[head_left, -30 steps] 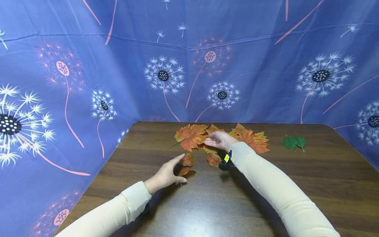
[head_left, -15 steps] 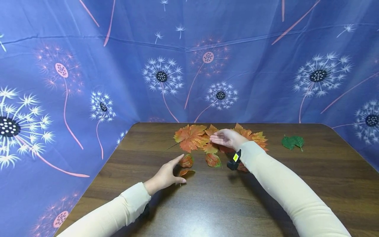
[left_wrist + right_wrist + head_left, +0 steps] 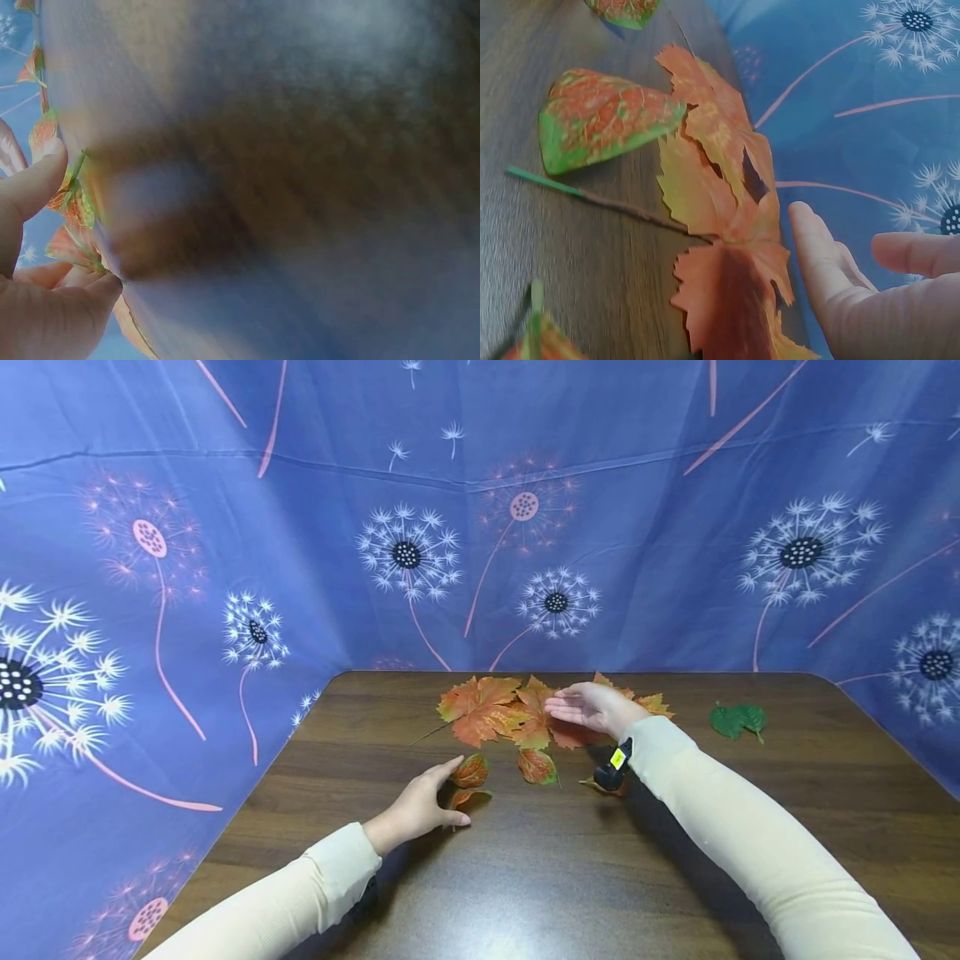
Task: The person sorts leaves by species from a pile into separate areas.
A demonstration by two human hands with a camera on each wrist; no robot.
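Note:
My left hand (image 3: 416, 802) rests low over the table's left-middle, thumb and fingers spread around a small red-green leaf (image 3: 471, 771) and a curled orange leaf (image 3: 468, 798). In the left wrist view its fingertips overlap a leaf (image 3: 71, 244). Farther back, my right hand (image 3: 592, 708) hovers with straight fingers over the orange maple leaves; its fingertips are beside the middle maple leaf (image 3: 532, 718). Another maple leaf (image 3: 476, 708) with a long stem lies to the left. One more maple leaf is partly hidden behind the right hand.
A second red-green leaf (image 3: 537, 766) lies between the hands. Another small leaf (image 3: 592, 787) is partly covered by the right wrist's camera. Two-lobed green foliage (image 3: 737, 720) lies at the right of the wooden table (image 3: 750, 827). A blue dandelion-print curtain (image 3: 637, 527) hangs behind.
My right hand has moved to the right across the maple leaves, uncovering the middle one and a small leaf in front. The left hand has stayed nearly still.

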